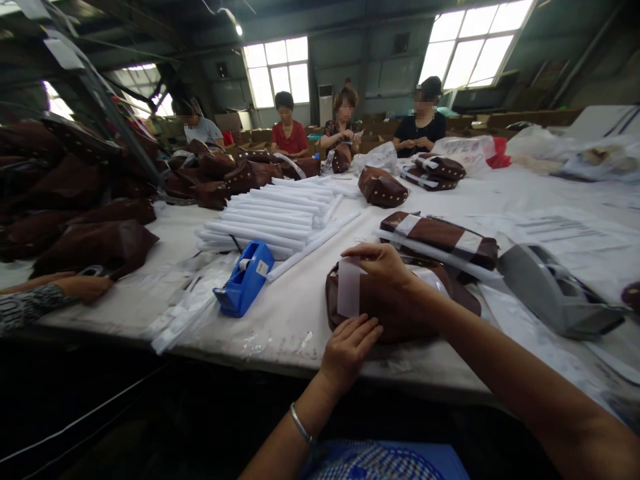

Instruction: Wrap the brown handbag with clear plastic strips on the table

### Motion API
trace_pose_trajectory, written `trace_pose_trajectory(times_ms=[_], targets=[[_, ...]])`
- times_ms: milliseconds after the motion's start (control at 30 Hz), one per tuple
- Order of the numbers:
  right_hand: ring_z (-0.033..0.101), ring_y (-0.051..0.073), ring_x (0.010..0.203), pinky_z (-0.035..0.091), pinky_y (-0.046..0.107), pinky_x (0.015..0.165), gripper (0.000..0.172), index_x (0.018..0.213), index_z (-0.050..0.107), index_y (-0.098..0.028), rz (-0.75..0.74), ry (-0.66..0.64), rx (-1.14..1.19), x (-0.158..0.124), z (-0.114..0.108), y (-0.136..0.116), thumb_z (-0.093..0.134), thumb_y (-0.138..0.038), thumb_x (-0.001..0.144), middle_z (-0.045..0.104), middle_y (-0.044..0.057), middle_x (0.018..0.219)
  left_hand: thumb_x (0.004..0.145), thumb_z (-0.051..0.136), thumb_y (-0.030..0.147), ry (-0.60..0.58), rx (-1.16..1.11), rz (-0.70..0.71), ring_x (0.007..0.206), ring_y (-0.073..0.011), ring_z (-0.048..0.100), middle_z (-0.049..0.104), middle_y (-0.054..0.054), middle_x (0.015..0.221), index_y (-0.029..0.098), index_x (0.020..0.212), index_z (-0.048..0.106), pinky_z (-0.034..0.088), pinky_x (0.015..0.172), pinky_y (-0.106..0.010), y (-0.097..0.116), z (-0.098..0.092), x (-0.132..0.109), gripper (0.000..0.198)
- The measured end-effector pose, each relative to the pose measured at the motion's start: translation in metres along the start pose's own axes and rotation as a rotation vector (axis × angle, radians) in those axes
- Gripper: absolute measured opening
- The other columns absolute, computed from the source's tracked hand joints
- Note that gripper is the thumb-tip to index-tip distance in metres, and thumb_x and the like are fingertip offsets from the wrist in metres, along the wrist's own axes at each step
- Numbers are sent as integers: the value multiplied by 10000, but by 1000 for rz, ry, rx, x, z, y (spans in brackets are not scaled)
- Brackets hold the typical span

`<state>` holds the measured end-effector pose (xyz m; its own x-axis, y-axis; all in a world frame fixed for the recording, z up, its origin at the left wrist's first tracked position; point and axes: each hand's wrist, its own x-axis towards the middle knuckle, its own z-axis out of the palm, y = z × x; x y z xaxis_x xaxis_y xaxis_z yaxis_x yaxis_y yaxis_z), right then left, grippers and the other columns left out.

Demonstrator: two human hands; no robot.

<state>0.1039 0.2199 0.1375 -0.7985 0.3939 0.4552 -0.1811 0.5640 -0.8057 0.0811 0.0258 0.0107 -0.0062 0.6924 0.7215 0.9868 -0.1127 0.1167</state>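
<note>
A dark brown leather-like bag (400, 310) lies at the table's near edge, in front of me. A translucent whitish strip (349, 288) runs up and down its left end. My right hand (383, 267) is at the strip's top, its thumb and forefinger closed on that end. My left hand (353, 340) rests on the bag's near side at the strip's lower end, fingers stretched out flat. Behind this bag sits another brown bag (445, 241) with white bands round it and a white rolled stick along its front.
A blue tape dispenser (245, 277) stands to the left, a grey tape dispenser (555, 290) to the right. White paper rolls (270, 217) are stacked mid-table. Brown bags (90, 243) pile up at left, beside another person's hand (85, 287). Several people sit across the table.
</note>
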Motion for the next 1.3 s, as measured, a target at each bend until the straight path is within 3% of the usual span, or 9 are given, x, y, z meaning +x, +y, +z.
trace_pose_trajectory(times_ms=[133, 300, 433, 567, 700, 833, 933, 1100, 1300], targets=[[731, 240, 872, 614, 353, 810, 234, 978, 779, -200, 51, -71, -19, -52, -14, -17, 657, -384, 902, 772, 48, 930, 951, 465, 90, -48, -115, 0, 1260, -187, 600, 669, -62, 1321, 199, 1361, 554, 561, 1025, -343, -6, -7, -3, 433], [708, 226, 1040, 536, 420, 1037, 224, 1111, 756, -270, -184, -248, -137, -105, -20, 2, 629, -240, 928, 756, 40, 1105, 969, 489, 158, 74, -186, -37, 1131, -200, 673, 710, -99, 1201, 172, 1350, 524, 569, 1029, -400, -7, -7, -2, 382], [666, 213, 1154, 456, 472, 1133, 340, 1208, 704, -285, -328, -244, -249, -129, -12, 20, 583, -132, 930, 739, 37, 1172, 938, 551, 129, 145, -177, -151, 1177, -193, 645, 680, -98, 1218, 198, 1274, 557, 570, 1024, -367, -3, -3, -5, 343], [624, 207, 1224, 455, 453, 1137, 393, 1277, 661, -250, -400, -204, -311, -152, -7, 14, 545, -92, 935, 691, 71, 1276, 903, 582, 75, 137, -164, -174, 1332, -226, 539, 588, -130, 1390, 198, 1350, 513, 554, 1049, -373, -3, -4, -7, 469], [643, 223, 1189, 544, 413, 1045, 443, 1349, 606, -271, -292, -132, -333, -193, -18, -2, 591, -138, 927, 682, 73, 1287, 927, 543, 55, -8, -146, -52, 1353, -207, 519, 632, -50, 1375, 246, 1403, 506, 508, 1113, -401, -5, -6, -4, 514], [675, 239, 1112, 581, 408, 967, 435, 1356, 596, -307, -85, 23, -472, -234, -27, 2, 623, -204, 934, 702, 75, 1236, 945, 499, 55, -19, -152, -49, 1348, -203, 524, 621, -40, 1390, 266, 1434, 482, 506, 1114, -432, -6, -6, -3, 533], [680, 260, 1062, 586, 425, 925, 346, 1297, 647, -257, -42, -32, -626, -243, -23, 16, 612, -271, 954, 709, 105, 1208, 946, 486, 50, -9, -151, -34, 1341, -198, 531, 625, -40, 1384, 275, 1456, 456, 507, 1114, -427, -7, -6, -3, 558], [650, 225, 870, 548, 358, 776, 169, 1032, 744, -212, -124, -113, -762, -226, -8, 24, 600, -265, 959, 741, 73, 991, 931, 488, 35, -28, -138, -20, 1346, -203, 525, 607, -48, 1406, 266, 1468, 441, 506, 1113, -431, -9, -8, -3, 586], [580, 196, 738, 445, 336, 653, 200, 851, 702, -209, -242, -87, -779, -223, 32, 13, 534, -140, 933, 696, 40, 826, 896, 458, -3, -63, -145, 3, 1388, -208, 477, 584, -55, 1431, 239, 1465, 443, 494, 1123, -448, -13, -13, -1, 618]])
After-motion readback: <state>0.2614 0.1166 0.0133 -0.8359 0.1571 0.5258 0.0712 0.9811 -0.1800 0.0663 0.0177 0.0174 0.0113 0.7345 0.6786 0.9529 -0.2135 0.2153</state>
